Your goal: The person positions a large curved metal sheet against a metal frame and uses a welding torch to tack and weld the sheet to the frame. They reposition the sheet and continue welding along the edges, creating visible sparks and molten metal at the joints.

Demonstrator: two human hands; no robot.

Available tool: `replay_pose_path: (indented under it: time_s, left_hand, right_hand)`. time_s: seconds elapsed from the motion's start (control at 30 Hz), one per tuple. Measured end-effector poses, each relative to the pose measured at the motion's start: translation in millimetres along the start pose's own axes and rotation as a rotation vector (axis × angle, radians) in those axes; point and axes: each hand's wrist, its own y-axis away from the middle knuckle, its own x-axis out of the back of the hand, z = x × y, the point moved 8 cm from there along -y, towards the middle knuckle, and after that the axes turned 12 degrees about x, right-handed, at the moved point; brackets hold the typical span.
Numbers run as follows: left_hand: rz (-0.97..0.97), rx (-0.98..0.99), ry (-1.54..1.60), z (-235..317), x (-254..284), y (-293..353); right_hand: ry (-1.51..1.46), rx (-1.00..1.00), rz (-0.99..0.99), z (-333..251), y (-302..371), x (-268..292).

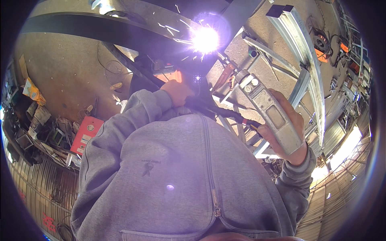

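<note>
Your right grip [296, 121] is wrapping firmly around a grey handheld tool [265, 106], thumb on its left side and fingers on its right. The tool is lying at a slant ahead of your chest to the right, its slim front end pointing toward a glaring arc [205, 39]. Sparks are scattering leftward from that arc across a dark curved beam [72, 27]. Your left grip [176, 93] is curling near the middle, close to an orange object [172, 75]; whether it is holding anything cannot be told. A black cable [229, 113] is running between the two hands. Silver metal profiles [302, 44] are standing beyond your right hand, and a red box [87, 134] is sitting beside your left sleeve [120, 116].
</note>
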Motion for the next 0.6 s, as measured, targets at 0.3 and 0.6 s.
replay_pose_path:
  time_s: [0.3, 0.6]
  left_hand:
    - [0.001, -0.008, -0.024, 1.7, 0.0, 0.5]
    - [0.011, -0.017, -0.007, 4.1, 3.1, 1.5]
  right_hand:
    - [-0.018, 0.004, -0.006, 2.5, 3.5, 0.8]
    - [-0.037, -0.005, -0.004, 2.1, 4.8, 1.8]
